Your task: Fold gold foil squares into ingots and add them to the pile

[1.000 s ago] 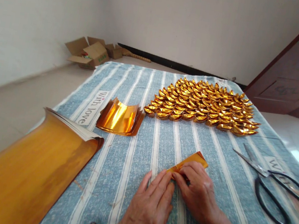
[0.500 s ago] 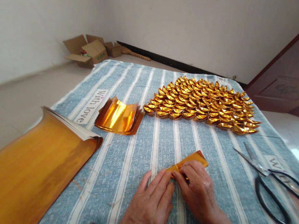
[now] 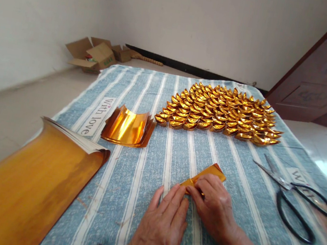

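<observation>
A folded strip of gold foil paper [image 3: 213,171] lies at a slant on the striped cloth, partly covered by my fingers. My left hand [image 3: 164,219] rests flat, its fingers stretched out and their tips pressing the strip's lower left end. My right hand [image 3: 214,202] is curled over the strip's middle, thumb and fingers pinching its near edge. The two hands almost touch at the fold. Beyond them, many gold paper ingots [image 3: 220,110] stand in close rows. A small stack of cut gold foil sheets [image 3: 128,127] curves upward to the left of the ingots.
Black-handled scissors [image 3: 290,186] lie with blades apart at the right. A large stack of gold sheets [image 3: 29,176] covers the left front corner. The blue-and-white striped cloth [image 3: 140,176] bears small scraps. Cardboard boxes [image 3: 99,57] stand on the floor behind, and a dark red door [image 3: 320,80] is at the right.
The whole view has shifted slightly, so things sit a little further left. Both hands keep nearly the same pose on the folded strip.
</observation>
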The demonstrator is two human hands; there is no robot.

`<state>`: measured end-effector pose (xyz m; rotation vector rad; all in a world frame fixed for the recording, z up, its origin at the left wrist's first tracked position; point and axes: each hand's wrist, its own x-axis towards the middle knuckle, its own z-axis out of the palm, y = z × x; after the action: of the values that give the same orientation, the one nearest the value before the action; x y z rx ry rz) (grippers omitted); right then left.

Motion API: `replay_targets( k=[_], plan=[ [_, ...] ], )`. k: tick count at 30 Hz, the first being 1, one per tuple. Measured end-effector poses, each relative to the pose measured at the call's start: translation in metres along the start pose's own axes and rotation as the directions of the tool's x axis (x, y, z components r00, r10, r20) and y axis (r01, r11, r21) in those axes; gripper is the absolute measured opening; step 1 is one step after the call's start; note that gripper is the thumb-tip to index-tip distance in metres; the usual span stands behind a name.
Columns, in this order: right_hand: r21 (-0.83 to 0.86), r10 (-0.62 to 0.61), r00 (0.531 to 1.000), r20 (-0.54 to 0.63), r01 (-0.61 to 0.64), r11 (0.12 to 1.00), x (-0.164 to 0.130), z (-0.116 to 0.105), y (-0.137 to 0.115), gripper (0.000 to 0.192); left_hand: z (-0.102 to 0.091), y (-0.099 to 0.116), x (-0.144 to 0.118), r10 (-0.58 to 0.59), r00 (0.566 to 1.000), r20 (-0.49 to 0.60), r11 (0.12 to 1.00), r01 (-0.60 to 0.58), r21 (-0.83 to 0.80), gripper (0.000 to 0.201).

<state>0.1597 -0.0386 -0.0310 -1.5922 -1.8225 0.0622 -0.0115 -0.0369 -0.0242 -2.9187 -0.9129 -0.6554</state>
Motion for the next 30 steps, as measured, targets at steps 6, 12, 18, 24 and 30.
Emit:
replay_targets(
  k=[6,12,18,24,30],
  plan=[
    [-0.021,-0.009,1.0,0.004,0.009,1.0,0.0001,0.0002,0.001,0.03,0.001,0.0011,-0.0001,0.005,1.0,0.002,1.0,-0.005,0.014,0.031],
    [-0.038,-0.023,1.0,-0.006,0.023,0.999,0.0008,0.0003,0.0012,0.031,0.0015,0.0019,-0.0017,0.005,1.0,0.01,1.0,-0.006,0.028,0.032],
    [-0.071,-0.043,0.999,-0.007,0.043,0.997,0.0013,0.0004,-0.0002,0.033,0.0032,0.0027,-0.0024,0.003,1.0,0.019,0.998,-0.004,0.058,0.035],
    [-0.077,-0.056,0.998,-0.01,0.055,0.996,0.0013,0.001,0.0005,0.032,0.0039,0.0034,-0.0008,0.005,1.0,-0.002,0.996,-0.005,0.087,0.035],
    [-0.117,-0.086,0.996,0.001,0.086,0.989,0.0008,0.0019,0.0017,0.034,0.0018,0.0037,0.002,-0.014,1.0,0.027,0.998,0.012,0.07,0.035]
  ],
)
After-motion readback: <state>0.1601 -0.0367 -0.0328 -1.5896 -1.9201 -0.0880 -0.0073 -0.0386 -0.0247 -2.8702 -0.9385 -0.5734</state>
